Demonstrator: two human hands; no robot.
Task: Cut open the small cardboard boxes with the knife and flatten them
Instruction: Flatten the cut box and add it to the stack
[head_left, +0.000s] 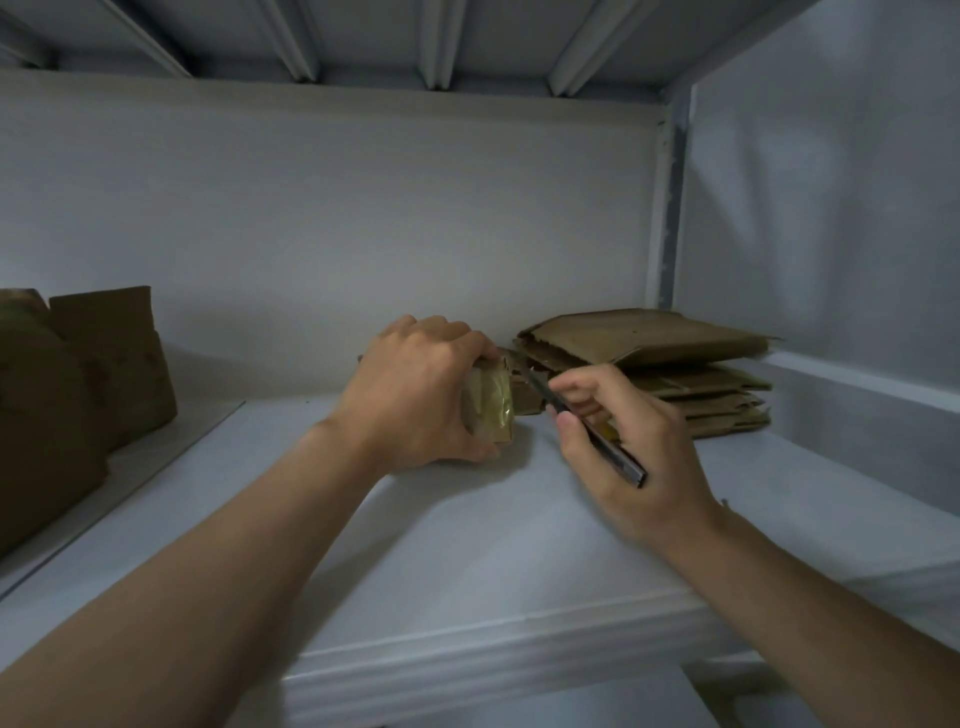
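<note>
Left grip wrapped over small taped cardboard box, pinning it on shelf. Right grip pinched utility knife, blade tip at box's right end; handle ran back toward wrist. Box lay just left of blade. Flattened stack behind right grip.

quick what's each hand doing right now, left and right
Left hand: closed, its fingers gripping the small taped cardboard box on the shelf.
Right hand: closed, holding the knife, tip at the box.
</note>
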